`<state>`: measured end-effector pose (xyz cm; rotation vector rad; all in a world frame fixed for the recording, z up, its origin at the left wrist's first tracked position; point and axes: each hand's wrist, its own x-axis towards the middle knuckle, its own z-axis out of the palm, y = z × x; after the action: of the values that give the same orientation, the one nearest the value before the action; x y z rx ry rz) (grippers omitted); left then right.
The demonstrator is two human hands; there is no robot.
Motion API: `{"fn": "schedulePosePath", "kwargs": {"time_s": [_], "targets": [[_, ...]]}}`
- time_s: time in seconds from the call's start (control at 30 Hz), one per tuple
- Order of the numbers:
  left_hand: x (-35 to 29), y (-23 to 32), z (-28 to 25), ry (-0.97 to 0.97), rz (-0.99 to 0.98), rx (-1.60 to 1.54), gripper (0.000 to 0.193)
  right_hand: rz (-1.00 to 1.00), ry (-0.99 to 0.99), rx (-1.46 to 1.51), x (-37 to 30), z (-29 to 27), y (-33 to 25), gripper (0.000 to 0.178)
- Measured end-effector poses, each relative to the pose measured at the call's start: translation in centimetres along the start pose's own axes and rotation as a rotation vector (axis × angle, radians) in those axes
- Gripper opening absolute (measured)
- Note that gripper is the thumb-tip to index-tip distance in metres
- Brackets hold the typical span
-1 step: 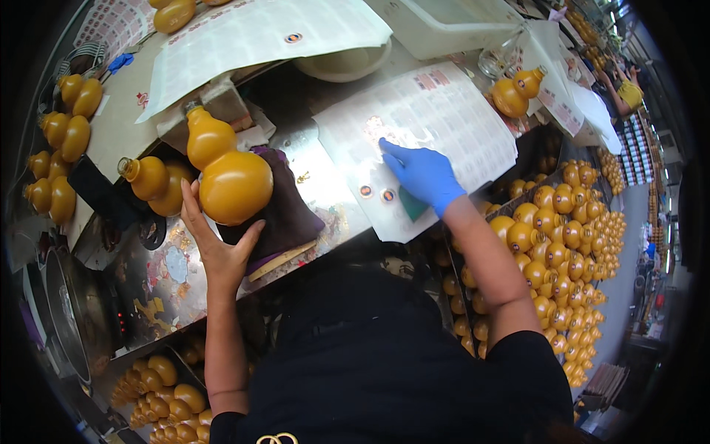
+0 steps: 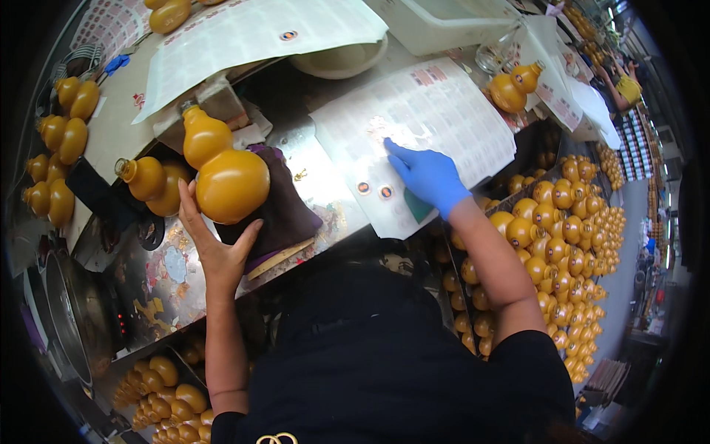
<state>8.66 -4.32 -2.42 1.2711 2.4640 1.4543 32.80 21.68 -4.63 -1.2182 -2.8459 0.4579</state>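
My bare left hand [image 2: 214,251] cups the base of a glossy ochre gourd-shaped bottle [image 2: 233,185], which tilts over a dark cloth pad [image 2: 285,203]. Its thumb and fingers sit on either side of the bottle's rounded bottom. A second gourd-shaped bottle [image 2: 157,185] lies just left of it. My right hand [image 2: 429,176], in a blue glove, rests over a pale sticker sheet [image 2: 458,111] with its fingers extended and slightly apart. The index fingertip touches a bare, shiny patch. Two small round dark stickers [image 2: 375,189] show near the hand, and a dark green piece [image 2: 418,207] lies partly under it.
Another sheet [image 2: 259,37] overhangs a white bowl [image 2: 340,59] at the back. One bottle [image 2: 510,89] stands beyond the right sheet. Many more bottles [image 2: 555,244] crowd the right side; others [image 2: 70,140] line the left. A round metal pan [image 2: 66,311] stands lower left.
My gloved right hand has shifted slightly to the right over the sheet. The left hand stays at the bottle's base, and the whole view has moved a little.
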Motion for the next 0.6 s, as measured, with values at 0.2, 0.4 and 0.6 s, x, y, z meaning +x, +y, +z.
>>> {"fn": "schedulePosePath", "kwargs": {"time_s": [0.2,0.4,0.6], "targets": [[-1.0,-0.2,-0.1,-0.010,0.001,-0.034,0.110,0.147,0.104,0.163,-7.1,-0.9,3.5,0.032],[-0.4,0.1,0.0,-0.004,0.008,-0.048,0.107,0.658,0.300,1.211,-7.7,2.7,5.5,0.035],[-0.3,0.3,0.4,-0.020,0.020,-0.035,0.106,0.648,0.313,1.522,-5.8,5.1,5.7,0.049]]}}
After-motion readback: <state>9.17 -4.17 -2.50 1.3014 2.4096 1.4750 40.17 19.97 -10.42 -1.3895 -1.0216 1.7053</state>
